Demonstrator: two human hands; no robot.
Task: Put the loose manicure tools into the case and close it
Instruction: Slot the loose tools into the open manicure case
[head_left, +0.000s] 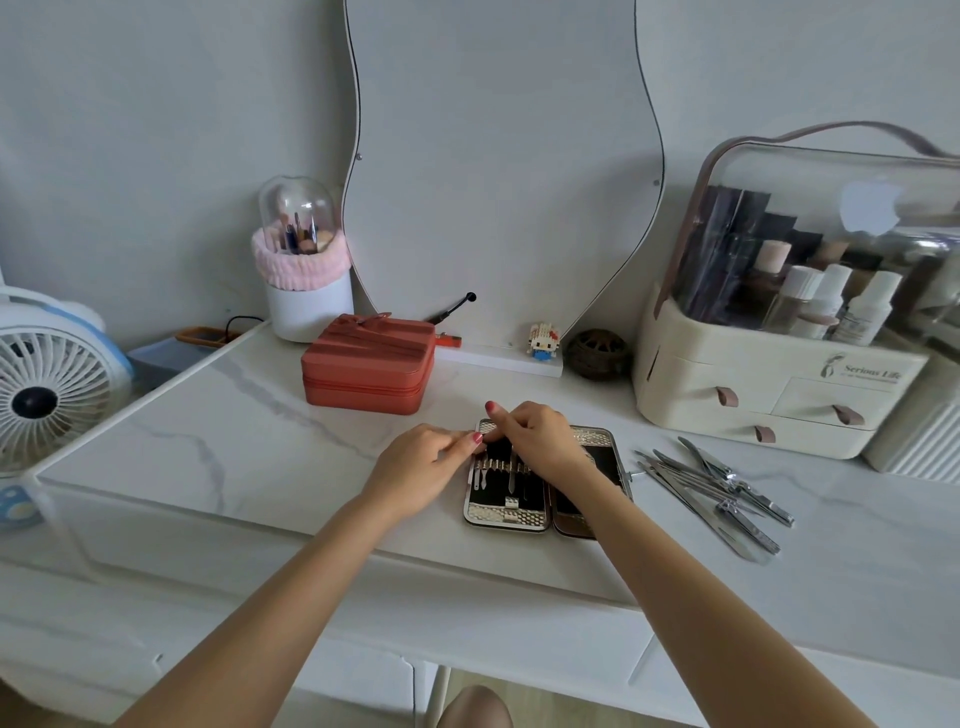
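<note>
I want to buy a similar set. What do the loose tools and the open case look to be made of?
Loose tools: likely polished steel, judging by their silvery grey sheen and thin blades. Case: pale metallic-looking frame with a textured pattern, dark matte lining inside, possibly fabric or faux leather; the material cannot be settled from this view.

Open case (506, 512) holds several tools; loose metal tools (722, 493) lie just right.

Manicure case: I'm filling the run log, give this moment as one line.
case open on table | left hand at its edge | right hand over tool slots | loose tools outside, right
</note>
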